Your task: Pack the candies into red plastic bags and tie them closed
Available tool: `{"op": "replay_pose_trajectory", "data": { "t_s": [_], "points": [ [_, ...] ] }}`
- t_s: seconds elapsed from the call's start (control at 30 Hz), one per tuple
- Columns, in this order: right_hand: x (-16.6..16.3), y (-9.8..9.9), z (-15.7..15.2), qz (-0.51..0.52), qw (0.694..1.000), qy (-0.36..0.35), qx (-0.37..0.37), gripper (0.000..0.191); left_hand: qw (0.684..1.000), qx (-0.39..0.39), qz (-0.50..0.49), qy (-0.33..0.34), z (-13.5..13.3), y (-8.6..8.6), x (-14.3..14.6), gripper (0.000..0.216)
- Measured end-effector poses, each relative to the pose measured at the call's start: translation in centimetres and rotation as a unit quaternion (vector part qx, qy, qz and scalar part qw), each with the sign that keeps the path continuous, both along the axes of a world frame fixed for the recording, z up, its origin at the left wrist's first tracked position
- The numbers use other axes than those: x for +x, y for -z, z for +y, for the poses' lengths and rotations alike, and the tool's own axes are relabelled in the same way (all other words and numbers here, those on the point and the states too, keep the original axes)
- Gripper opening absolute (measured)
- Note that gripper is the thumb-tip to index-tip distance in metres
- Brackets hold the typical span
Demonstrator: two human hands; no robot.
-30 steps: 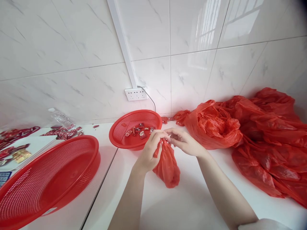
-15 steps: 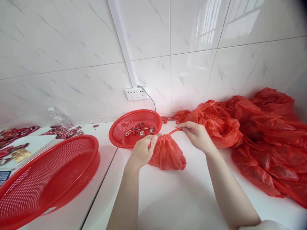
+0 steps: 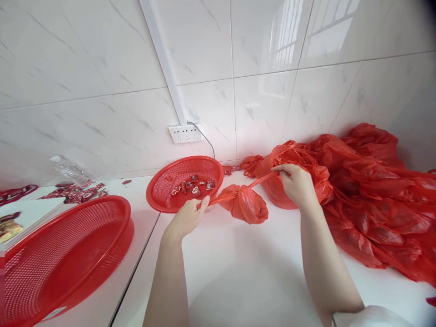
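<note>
Between my hands, a small red plastic bag [image 3: 248,204] hangs just above or against the white table; I cannot tell which. Its neck is gathered, and two twisted handles stretch out to either side. My left hand [image 3: 186,217] is closed on one handle, thumb on top. The other handle is pinched between the thumb and fingers of my right hand [image 3: 295,181], in front of the heaped red bags. What the small bag contains is hidden. Just behind my left hand is a round red basket [image 3: 157,184] with several small wrapped pieces [image 3: 195,190] in it.
A large red basket [image 3: 125,210] stands at left on the white table [image 3: 238,277]. Behind it lie a clear plastic bottle [image 3: 72,171] and red packets [image 3: 76,193]. Piled red plastic bags [image 3: 368,200] fill the right side. A power socket [image 3: 185,134] is on the tiled wall.
My hands have moved apart, pulling the bag's two handles outward. The bag's neck is drawn tighter, and its body has lifted and become more compact. The view has shifted slightly to the right.
</note>
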State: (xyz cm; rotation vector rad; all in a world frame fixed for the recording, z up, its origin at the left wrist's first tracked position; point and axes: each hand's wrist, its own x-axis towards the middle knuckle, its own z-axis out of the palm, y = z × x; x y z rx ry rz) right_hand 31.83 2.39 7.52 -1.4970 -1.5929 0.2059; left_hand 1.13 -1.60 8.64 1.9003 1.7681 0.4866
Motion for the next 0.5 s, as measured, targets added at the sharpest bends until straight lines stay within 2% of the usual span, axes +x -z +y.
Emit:
{"op": "replay_pose_trajectory", "data": {
  "t_s": [0.13, 0.23, 0.3, 0.37, 0.4, 0.5],
  "points": [
    [-1.2, 0.0, -0.3, -0.106, 0.992, -0.036, -0.050, 0.039, 0.998, -0.046, 0.044, 0.012, 1.2, 1.4, 1.2, 0.039],
    [-3.4, 0.6, -1.2, -0.133, 0.977, -0.151, -0.064, 0.037, 0.994, -0.032, 0.104, 0.031, 1.4, 1.8, 1.7, 0.040],
    [-5.2, 1.8, -2.0, -0.136, 0.966, -0.205, -0.084, 0.041, 0.992, -0.026, 0.116, 0.031, 1.3, 1.5, 1.6, 0.042],
    [-6.7, 3.6, -2.7, -0.132, 0.962, -0.206, -0.120, 0.063, 0.994, -0.025, 0.108, 0.023, 1.0, 1.0, 1.4, 0.043],
    [-7.0, 4.6, -2.9, -0.134, 0.960, -0.207, -0.134, 0.065, 0.994, -0.025, 0.104, 0.019, 0.9, 0.7, 1.2, 0.044],
    [-6.2, 6.5, -3.3, -0.067, 0.962, -0.229, -0.131, 0.036, 0.995, -0.023, 0.094, 0.019, 0.6, -0.1, 0.8, 0.044]
  ]
}}
